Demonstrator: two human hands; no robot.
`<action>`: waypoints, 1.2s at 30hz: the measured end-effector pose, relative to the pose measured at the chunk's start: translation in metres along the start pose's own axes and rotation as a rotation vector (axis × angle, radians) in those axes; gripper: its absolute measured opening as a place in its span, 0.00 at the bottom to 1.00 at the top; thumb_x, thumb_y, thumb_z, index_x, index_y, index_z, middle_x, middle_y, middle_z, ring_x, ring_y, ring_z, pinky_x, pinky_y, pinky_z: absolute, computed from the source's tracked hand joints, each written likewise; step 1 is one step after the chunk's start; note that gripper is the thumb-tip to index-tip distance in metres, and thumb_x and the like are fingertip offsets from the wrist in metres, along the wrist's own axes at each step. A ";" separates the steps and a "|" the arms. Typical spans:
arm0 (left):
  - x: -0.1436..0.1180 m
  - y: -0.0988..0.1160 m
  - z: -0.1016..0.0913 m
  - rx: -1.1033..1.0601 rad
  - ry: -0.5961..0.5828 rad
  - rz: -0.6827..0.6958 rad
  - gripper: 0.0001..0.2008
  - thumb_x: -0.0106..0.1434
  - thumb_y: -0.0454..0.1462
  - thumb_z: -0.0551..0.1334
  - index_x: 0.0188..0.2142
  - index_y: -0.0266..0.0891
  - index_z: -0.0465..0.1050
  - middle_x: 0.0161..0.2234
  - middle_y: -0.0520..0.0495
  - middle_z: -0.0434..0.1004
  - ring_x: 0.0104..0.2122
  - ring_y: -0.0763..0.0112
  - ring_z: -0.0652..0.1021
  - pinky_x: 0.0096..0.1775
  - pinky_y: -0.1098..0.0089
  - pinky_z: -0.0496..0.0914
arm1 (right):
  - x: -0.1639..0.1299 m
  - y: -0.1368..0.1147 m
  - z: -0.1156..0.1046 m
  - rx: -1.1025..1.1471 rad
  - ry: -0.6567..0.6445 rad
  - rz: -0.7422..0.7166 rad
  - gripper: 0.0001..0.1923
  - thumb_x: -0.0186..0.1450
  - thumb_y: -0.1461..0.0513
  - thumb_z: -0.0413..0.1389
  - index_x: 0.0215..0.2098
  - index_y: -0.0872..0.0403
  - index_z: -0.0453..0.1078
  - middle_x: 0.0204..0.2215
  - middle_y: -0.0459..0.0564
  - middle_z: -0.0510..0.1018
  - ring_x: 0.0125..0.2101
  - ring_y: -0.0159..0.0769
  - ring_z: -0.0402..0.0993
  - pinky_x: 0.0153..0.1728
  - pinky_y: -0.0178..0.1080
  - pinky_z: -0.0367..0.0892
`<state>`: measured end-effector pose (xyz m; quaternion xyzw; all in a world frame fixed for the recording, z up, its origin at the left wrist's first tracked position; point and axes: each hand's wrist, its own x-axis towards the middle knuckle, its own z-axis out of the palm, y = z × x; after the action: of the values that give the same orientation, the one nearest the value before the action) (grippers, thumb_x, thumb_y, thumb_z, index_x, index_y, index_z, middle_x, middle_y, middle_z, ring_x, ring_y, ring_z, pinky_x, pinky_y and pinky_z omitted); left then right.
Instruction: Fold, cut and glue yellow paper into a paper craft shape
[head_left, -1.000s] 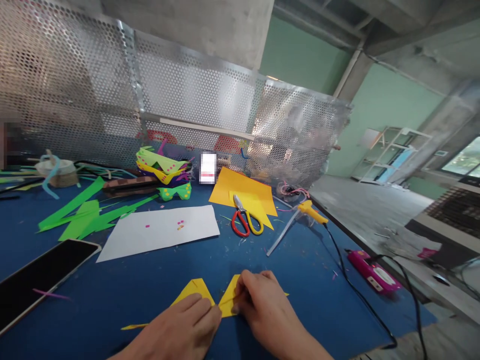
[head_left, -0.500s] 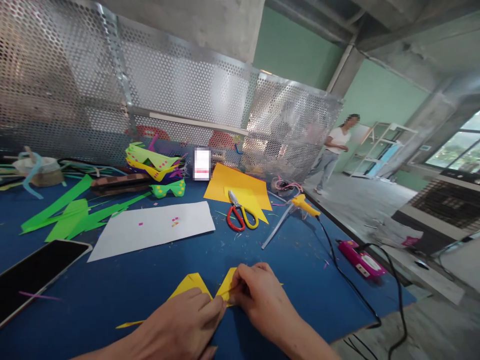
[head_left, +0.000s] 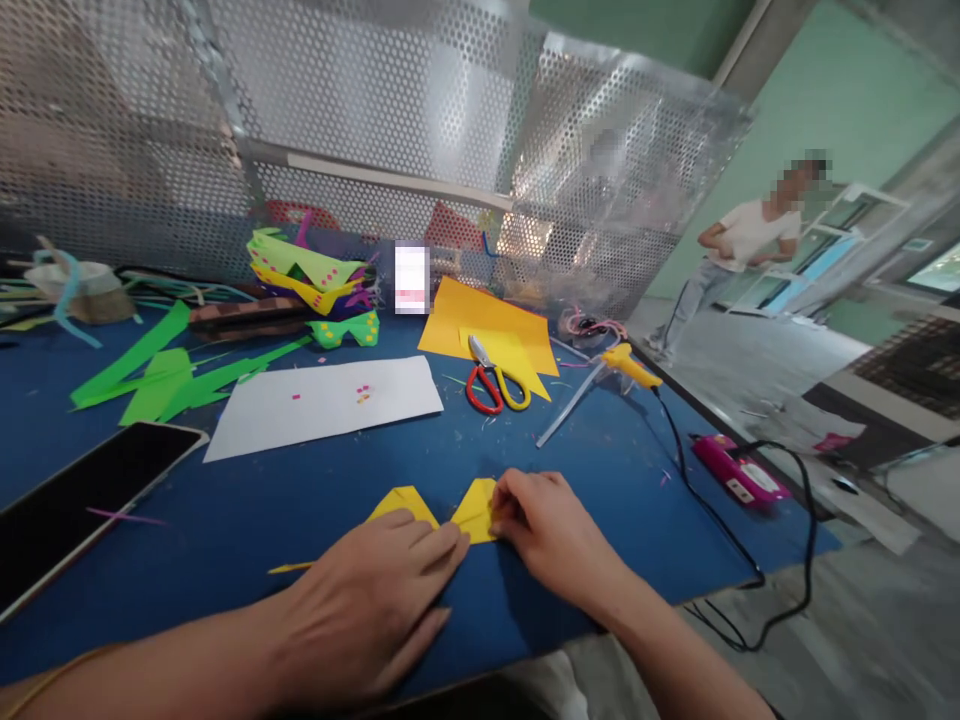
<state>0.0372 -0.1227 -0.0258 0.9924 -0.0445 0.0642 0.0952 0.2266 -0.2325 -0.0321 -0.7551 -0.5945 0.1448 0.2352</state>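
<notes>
Two hands press one folded yellow paper shape (head_left: 442, 508) flat on the desk (head_left: 600, 480). The left hand (head_left: 367, 610) has slid forward, palm down, covering more of it; the right hand (head_left: 551, 530) still pinches its right wing. Scissors (head_left: 495, 385) lie well beyond the right hand.

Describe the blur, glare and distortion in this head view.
Head view: wide-angle bend curves the mesh screen and table edge; glare whitens the mesh near its middle; the right margin smears; both hands and the yellow paper stay fairly sharp.
</notes>
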 end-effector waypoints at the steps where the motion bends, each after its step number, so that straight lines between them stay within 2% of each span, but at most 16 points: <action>1: 0.001 -0.001 -0.001 0.010 -0.007 0.005 0.16 0.65 0.36 0.54 0.52 0.39 0.63 0.43 0.43 0.72 0.35 0.60 0.74 0.39 0.61 0.66 | 0.000 0.000 -0.001 -0.002 -0.001 -0.005 0.09 0.58 0.72 0.58 0.33 0.53 0.67 0.30 0.42 0.78 0.34 0.34 0.72 0.41 0.39 0.56; 7: 0.005 0.000 0.001 0.046 0.000 0.009 0.19 0.65 0.38 0.55 0.55 0.38 0.63 0.43 0.43 0.72 0.36 0.59 0.74 0.37 0.60 0.65 | -0.004 0.008 -0.005 0.075 0.020 0.002 0.07 0.59 0.70 0.59 0.31 0.52 0.68 0.26 0.39 0.77 0.30 0.31 0.72 0.43 0.39 0.57; 12: 0.005 0.000 0.002 0.067 0.000 0.019 0.19 0.66 0.39 0.54 0.54 0.36 0.65 0.44 0.42 0.72 0.37 0.59 0.73 0.40 0.59 0.65 | -0.012 0.018 -0.010 0.158 0.069 0.060 0.06 0.61 0.69 0.58 0.29 0.52 0.69 0.25 0.40 0.76 0.29 0.32 0.71 0.37 0.37 0.60; 23: 0.006 0.002 0.002 0.090 -0.027 0.000 0.21 0.66 0.40 0.54 0.57 0.34 0.64 0.46 0.41 0.72 0.38 0.58 0.74 0.41 0.59 0.66 | -0.010 0.021 -0.003 0.024 0.069 0.055 0.11 0.58 0.72 0.58 0.34 0.52 0.65 0.28 0.42 0.77 0.32 0.34 0.73 0.43 0.41 0.59; 29: 0.022 0.004 0.002 0.139 -0.067 -0.004 0.26 0.66 0.46 0.55 0.61 0.40 0.61 0.43 0.43 0.72 0.32 0.60 0.74 0.37 0.58 0.65 | -0.011 0.024 -0.005 0.152 0.099 0.104 0.08 0.57 0.70 0.59 0.29 0.51 0.66 0.25 0.41 0.76 0.29 0.33 0.73 0.38 0.38 0.61; 36: 0.022 0.002 0.008 0.130 -0.055 -0.029 0.25 0.67 0.47 0.54 0.61 0.43 0.61 0.44 0.43 0.71 0.33 0.59 0.74 0.39 0.57 0.65 | -0.016 0.037 -0.017 0.168 0.123 0.196 0.05 0.57 0.66 0.59 0.29 0.51 0.67 0.24 0.41 0.76 0.29 0.35 0.73 0.34 0.37 0.63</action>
<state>0.0595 -0.1276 -0.0300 0.9984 -0.0286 0.0385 0.0300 0.2612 -0.2581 -0.0384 -0.7947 -0.4881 0.1698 0.3184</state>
